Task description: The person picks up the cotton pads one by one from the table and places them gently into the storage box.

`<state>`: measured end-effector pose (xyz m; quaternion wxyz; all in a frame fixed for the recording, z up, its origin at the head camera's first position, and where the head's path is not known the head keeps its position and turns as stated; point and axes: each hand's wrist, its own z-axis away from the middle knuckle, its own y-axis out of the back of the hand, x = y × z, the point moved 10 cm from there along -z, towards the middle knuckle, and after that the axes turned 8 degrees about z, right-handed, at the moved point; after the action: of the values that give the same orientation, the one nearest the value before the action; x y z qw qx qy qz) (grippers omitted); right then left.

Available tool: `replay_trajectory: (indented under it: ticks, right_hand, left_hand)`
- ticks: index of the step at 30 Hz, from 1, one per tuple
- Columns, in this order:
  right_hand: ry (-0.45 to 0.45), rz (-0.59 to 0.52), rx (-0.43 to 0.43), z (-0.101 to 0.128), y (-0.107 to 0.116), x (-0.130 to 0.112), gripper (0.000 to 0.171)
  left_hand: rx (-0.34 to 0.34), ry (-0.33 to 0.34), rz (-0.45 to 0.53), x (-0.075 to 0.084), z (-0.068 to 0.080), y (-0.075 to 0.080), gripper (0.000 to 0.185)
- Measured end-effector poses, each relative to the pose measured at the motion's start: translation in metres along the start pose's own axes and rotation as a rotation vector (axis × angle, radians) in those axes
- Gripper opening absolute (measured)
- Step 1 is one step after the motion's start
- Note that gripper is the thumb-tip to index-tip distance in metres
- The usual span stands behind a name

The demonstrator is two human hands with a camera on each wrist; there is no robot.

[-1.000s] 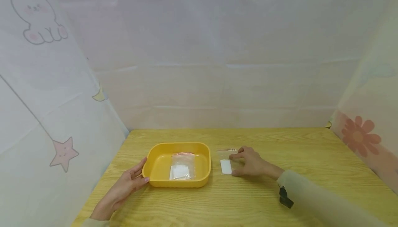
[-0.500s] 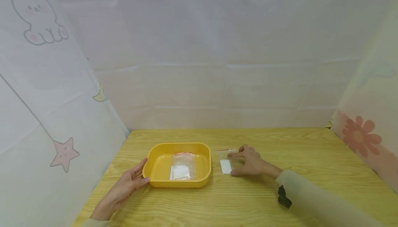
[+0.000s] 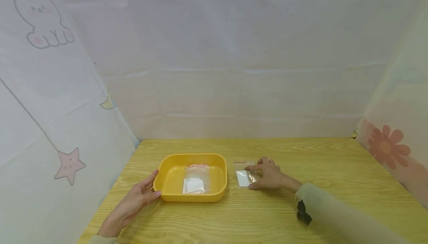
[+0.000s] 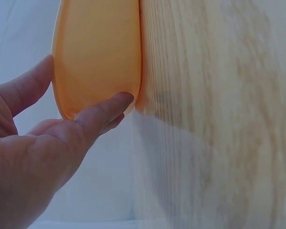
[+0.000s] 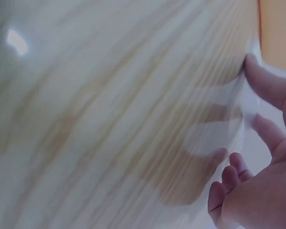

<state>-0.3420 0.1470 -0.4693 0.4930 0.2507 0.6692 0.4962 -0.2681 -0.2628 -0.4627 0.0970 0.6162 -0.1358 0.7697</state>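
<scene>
My left hand point(image 3: 138, 198) holds the left end of a yellow plastic tray point(image 3: 169, 180), thumb and fingers against its outer wall. In the left wrist view, the thumb is at the rim of the tray point(image 4: 97, 52) and a finger lies low along the wall. Inside the tray lies a clear zip bag with a white card point(image 3: 194, 184) in it. Right of the tray, my right hand point(image 3: 270, 176) pinches a second zip bag point(image 3: 242, 179) between thumb and index finger at its right side. That bag has a red seal line and a white card, and its film buckles by the fingers.
Both the tray and the bag are on a yellow wood-grain table point(image 3: 327, 162). A pale curtain point(image 3: 240, 69) with cartoon prints encloses the back and sides. A dark clip-like thing point(image 3: 303, 213) hangs at my right sleeve.
The second bag's film has bunched up and now shines between my right thumb and index finger. The card in it has shifted slightly. My left hand and the tray have stayed put.
</scene>
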Motion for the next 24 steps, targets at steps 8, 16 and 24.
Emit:
replay_trajectory:
  ticks: [8,16,24]
  right_hand:
    - [0.026,-0.028,0.091,0.006,0.009,-0.016,0.069]
    - [-0.012,-0.018,0.15,0.01,0.011,-0.019,0.068]
    - [-0.025,-0.043,0.154,0.011,0.011,-0.02,0.07]
  left_hand:
    - [0.001,0.002,0.002,0.001,0.0,-0.001,0.087]
    - [-0.01,-0.001,-0.006,0.001,0.003,-0.002,0.087]
    - [-0.011,-0.001,-0.009,0.001,0.002,-0.002,0.086]
